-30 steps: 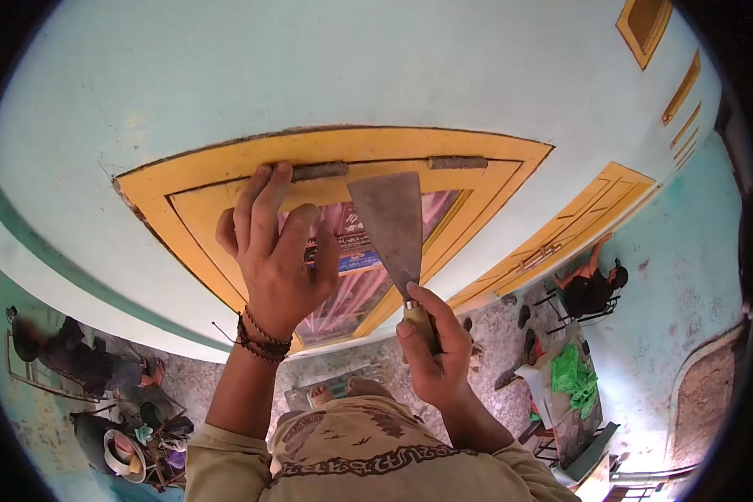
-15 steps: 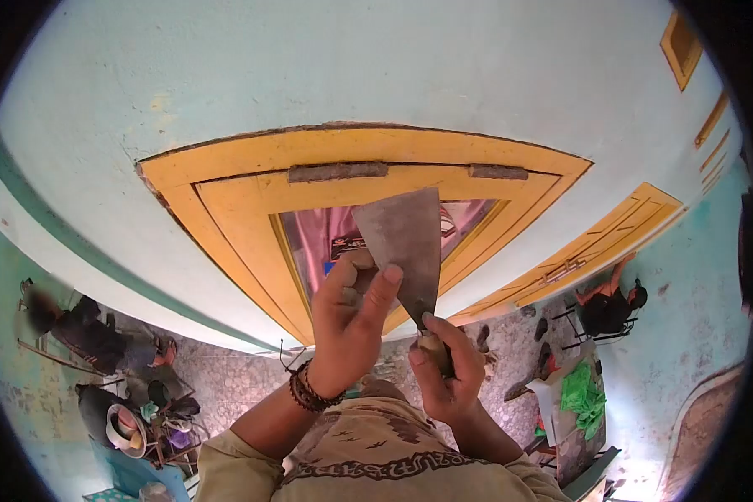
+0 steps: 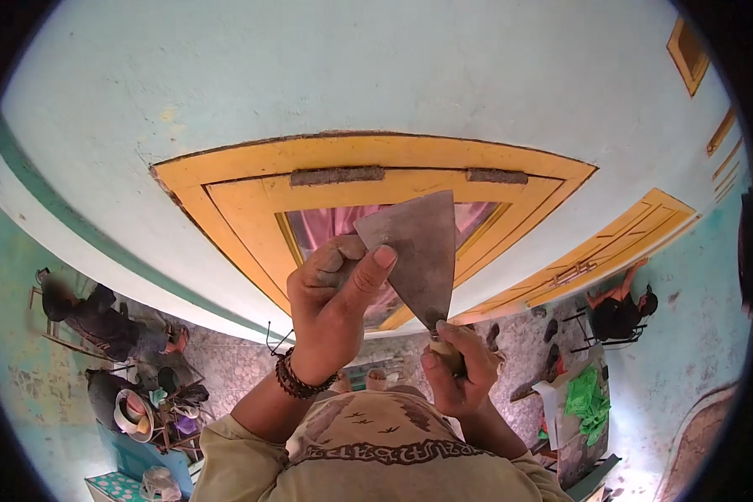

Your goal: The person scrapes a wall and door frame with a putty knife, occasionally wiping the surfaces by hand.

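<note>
A wide putty knife [image 3: 418,247] stands upright in front of me, its flat grey blade pointing up. My right hand [image 3: 462,368] is closed around its short handle, with the thumb by the blade's base. At the blade's left edge is my left hand [image 3: 330,293], its fingers curled and the thumb overlapping the blade. Grey smears mark those fingers, and whatever lies between them is hidden. Behind the knife is a yellow wooden window frame [image 3: 251,243] with a glass pane and pink curtain. Two rough brownish strips, the left strip [image 3: 336,175] and the right strip [image 3: 496,176], run along its top.
Pale blue wall [image 3: 376,67] surrounds the window. One seated person [image 3: 100,322] is at left, another person [image 3: 619,309] at right. A bowl [image 3: 134,416] and household items stand lower left. Green plastic [image 3: 588,403] lies on a table at lower right. Yellow shutters [image 3: 594,259] are farther right.
The putty knife and my right hand have shifted slightly right. My left hand has moved a little left and turned. The view has shifted slightly.
</note>
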Demonstrator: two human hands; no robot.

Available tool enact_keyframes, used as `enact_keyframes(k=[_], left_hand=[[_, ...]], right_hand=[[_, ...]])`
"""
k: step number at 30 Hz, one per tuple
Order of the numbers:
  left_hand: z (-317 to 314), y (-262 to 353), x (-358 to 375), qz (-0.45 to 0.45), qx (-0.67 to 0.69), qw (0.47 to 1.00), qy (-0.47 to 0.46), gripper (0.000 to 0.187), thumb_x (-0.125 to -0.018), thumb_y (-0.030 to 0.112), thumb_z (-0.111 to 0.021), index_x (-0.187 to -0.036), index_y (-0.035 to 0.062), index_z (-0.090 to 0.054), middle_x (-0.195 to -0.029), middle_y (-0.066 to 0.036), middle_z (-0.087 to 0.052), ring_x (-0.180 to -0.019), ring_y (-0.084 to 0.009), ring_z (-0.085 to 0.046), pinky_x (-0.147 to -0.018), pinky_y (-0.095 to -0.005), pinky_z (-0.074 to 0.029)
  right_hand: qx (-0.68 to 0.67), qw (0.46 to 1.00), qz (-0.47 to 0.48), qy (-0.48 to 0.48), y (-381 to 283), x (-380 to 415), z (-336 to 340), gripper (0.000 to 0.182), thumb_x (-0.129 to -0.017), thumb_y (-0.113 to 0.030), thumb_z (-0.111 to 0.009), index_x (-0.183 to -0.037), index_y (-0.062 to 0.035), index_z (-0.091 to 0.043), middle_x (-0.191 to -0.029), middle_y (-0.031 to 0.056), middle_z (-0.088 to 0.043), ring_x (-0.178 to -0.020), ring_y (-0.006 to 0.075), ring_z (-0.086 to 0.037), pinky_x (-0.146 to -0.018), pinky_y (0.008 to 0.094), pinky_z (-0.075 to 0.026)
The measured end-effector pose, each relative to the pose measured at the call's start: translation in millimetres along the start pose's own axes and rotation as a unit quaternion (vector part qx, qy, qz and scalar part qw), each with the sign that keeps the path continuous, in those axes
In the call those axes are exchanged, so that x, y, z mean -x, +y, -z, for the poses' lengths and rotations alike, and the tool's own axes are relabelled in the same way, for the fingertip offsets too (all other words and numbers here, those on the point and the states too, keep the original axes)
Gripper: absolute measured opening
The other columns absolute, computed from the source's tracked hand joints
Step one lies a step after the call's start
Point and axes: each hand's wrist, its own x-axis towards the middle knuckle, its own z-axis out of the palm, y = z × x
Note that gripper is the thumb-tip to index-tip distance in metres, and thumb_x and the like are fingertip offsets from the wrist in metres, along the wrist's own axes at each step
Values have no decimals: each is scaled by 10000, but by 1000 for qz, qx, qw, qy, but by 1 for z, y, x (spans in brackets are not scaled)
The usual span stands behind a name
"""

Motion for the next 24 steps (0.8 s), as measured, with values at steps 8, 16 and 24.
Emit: enact_keyframes(k=[8,16,24], left_hand=[[-6,-7,8,2,0,1000,-7,210,-1000,158,-558,-858,6,-585,-791,17,-533,-747,-69,-445,-680,-236,-388],[9,-26,8,26,-225,974,-16,137,-963,69,-580,-973,-52,-645,-906,-93,-685,-885,-129,-621,-777,-276,-483],[22,-29,-21,-399,-578,710,60,454,-808,53,-723,-1227,13,-553,-1410,-223,-430,-1318,-401,-416,-1049,-468,-383]], right_hand=[[-452,826,-304,-145,-4,-3,13,509,-964,-179,-577,-1390,15,-377,-941,81,-574,-709,118,-568,-617,269,-486],[-152,976,-152,-36,32,-6,8,342,-1000,-135,-512,-1284,56,-513,-764,99,-581,-616,155,-525,-565,283,-434],[212,952,96,197,105,-63,13,428,-917,-3,-593,-1341,-1,-534,-852,145,-583,-699,264,-546,-602,314,-456]])
